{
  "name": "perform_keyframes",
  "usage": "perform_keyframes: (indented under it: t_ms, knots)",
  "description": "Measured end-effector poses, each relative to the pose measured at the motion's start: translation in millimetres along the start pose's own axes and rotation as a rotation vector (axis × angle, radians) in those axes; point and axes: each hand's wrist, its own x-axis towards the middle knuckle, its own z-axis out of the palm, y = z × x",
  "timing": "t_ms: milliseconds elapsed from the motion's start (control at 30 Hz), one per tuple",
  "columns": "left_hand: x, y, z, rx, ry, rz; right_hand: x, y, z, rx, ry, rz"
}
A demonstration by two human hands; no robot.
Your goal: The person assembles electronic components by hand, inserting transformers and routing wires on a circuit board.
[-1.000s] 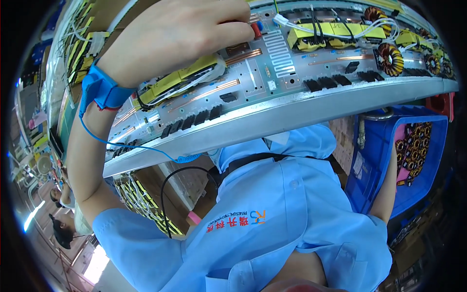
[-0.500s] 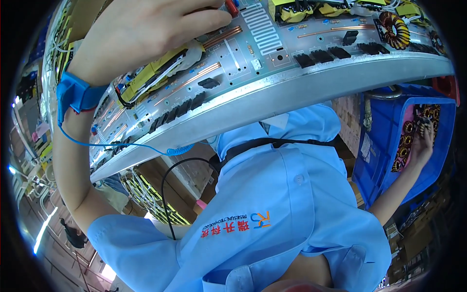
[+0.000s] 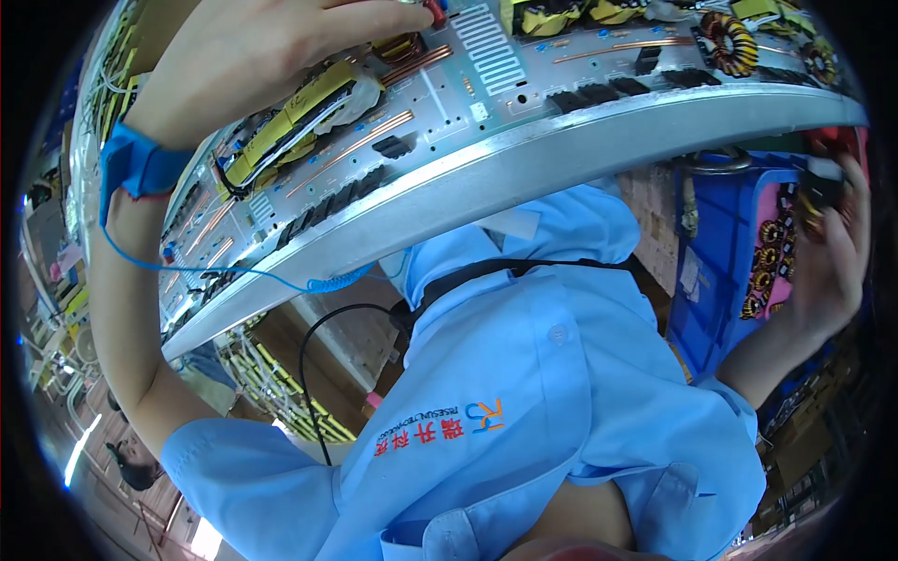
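Over the circuit board [image 3: 440, 112] reaches my left hand [image 3: 248, 51], a blue strap [image 3: 140, 159] round its wrist. Its fingers are curled, with the tips by a small red part [image 3: 435, 13]; whatever they grip is hidden. Just below them a coil [image 3: 400, 45] with copper-coloured winding shows partly. At the right, my right hand [image 3: 832, 266] is closed on a dark toroidal coil [image 3: 821, 201], blurred, above and beside a blue bin [image 3: 716, 280]. More toroidal coils [image 3: 762, 271] lie in the bin on pink material.
The metal rail [image 3: 486, 159] runs along the board's near edge. Yellow-wrapped transformers [image 3: 299, 122], black parts and a standing toroid [image 3: 730, 45] crowd the board. A coiled blue cord [image 3: 337, 282] runs from the wrist strap. A red container [image 3: 837, 140] is at the far right.
My right hand has come up out of the blue bin with a toroidal coil. The left hand has shifted slightly up and left, and a coil now shows below its fingers.
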Motion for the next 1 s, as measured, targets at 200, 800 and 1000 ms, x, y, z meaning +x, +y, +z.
perform_keyframes:
  t_ms: [200, 800, 1000]
  knots:
    - [8, 97, -64, 0.734, -0.286, -0.358, 43, -4, 108, 0.221, -0.467, 0.107]
    - [-12, 205, -54, 0.544, -0.090, -1.616, 58, -25, 225, -0.606, -0.526, -0.252]
    - [4, 204, -51, 0.651, -0.255, -1.643, 57, -31, 240, -0.842, -0.516, -0.339]
